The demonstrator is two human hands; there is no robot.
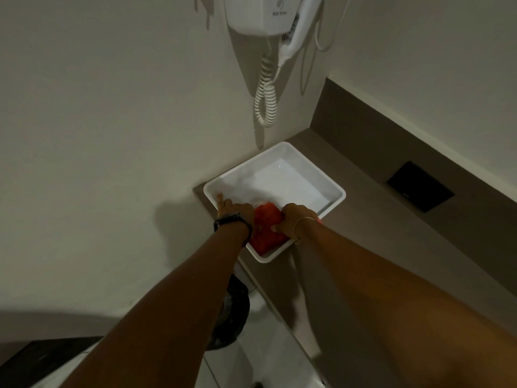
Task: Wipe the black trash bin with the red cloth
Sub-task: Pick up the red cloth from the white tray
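Observation:
The red cloth [266,228] lies bunched in the near corner of a white square tray [333,201] on a brown ledge. My left hand [235,210] presses against the cloth's left side, one finger stretched out along the tray's rim. My right hand [293,218] grips the cloth's right side, fingers curled over it. The black trash bin [233,315], lined with a dark bag, stands on the floor below the ledge, mostly hidden behind my left forearm.
A white wall-mounted hair dryer [268,15] with a coiled cord [265,96] hangs above the tray. The brown ledge [377,225] runs to the right, with a black square plate [419,186] on its back panel. A pale wall is at left, a tiled floor below.

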